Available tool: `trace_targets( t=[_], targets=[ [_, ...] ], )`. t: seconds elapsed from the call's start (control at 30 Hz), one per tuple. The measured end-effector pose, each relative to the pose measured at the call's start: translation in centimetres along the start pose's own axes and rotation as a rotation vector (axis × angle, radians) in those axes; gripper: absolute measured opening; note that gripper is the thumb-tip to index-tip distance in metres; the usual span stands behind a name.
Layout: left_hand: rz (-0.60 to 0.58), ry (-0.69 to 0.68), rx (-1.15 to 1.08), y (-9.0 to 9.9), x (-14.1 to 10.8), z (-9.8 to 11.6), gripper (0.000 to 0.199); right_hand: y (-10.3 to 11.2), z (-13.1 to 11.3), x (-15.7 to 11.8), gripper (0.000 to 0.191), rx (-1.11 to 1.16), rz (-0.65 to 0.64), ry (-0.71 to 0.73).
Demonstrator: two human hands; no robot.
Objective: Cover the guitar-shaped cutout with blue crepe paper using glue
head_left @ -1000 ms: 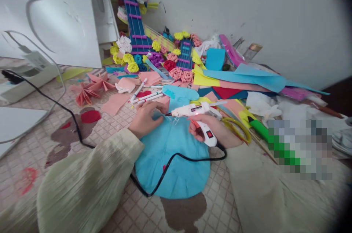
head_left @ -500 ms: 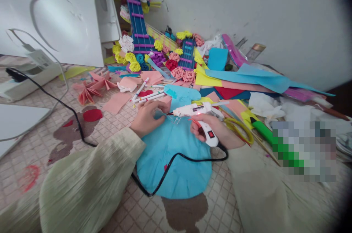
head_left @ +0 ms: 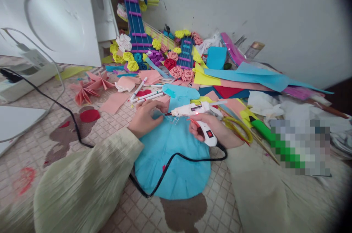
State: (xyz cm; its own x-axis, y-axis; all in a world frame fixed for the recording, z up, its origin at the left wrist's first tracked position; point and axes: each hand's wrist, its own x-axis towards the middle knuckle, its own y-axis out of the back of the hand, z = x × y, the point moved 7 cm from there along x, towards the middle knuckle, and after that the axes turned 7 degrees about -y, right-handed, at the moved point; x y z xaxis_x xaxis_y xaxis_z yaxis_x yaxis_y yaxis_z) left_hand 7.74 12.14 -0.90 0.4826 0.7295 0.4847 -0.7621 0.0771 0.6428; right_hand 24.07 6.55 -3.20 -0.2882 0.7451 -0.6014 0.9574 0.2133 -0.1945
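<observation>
A guitar-shaped piece in light blue paper (head_left: pixel 176 174) lies in front of me, rounded body nearest and neck pointing away. My right hand (head_left: pixel 205 128) is closed round the grip of a white hot glue gun (head_left: pixel 189 109), index finger by the orange trigger. Its dark nozzle points left, just over the upper part of the blue piece, and thin glue strands show beneath. My left hand (head_left: pixel 147 117) has curled fingers at the blue piece's upper left edge, thumb close to the nozzle; the fingertips are partly hidden. The black cord (head_left: pixel 176 156) crosses the blue paper.
Behind stand dark blue paper guitars (head_left: pixel 136 24) with crepe flowers. Left are a power strip (head_left: pixel 27 79), pink paper stars (head_left: pixel 85 91) and a red paper oval (head_left: pixel 90 115). Yellow-handled scissors (head_left: pixel 239 130), a green marker (head_left: pixel 264 130) and paper sheets (head_left: pixel 247 75) lie right.
The view has shifted slightly, so everything sits a little further left. Both hands and the glue gun hold nearly the same position over the blue paper.
</observation>
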Motion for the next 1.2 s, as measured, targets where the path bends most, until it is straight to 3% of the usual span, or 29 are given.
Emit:
trace_targets(
  t=[0.53,1.2],
  targets=[
    [-0.014,0.028,0.005,0.1,0.1,0.3,0.024,-0.1,0.4,-0.6,0.032,0.025,-0.029,-0.002],
    [-0.031,0.036,-0.003,0.1,0.1,0.2,0.023,0.4,0.2,-1.3,0.034,-0.084,0.038,0.009]
  ],
)
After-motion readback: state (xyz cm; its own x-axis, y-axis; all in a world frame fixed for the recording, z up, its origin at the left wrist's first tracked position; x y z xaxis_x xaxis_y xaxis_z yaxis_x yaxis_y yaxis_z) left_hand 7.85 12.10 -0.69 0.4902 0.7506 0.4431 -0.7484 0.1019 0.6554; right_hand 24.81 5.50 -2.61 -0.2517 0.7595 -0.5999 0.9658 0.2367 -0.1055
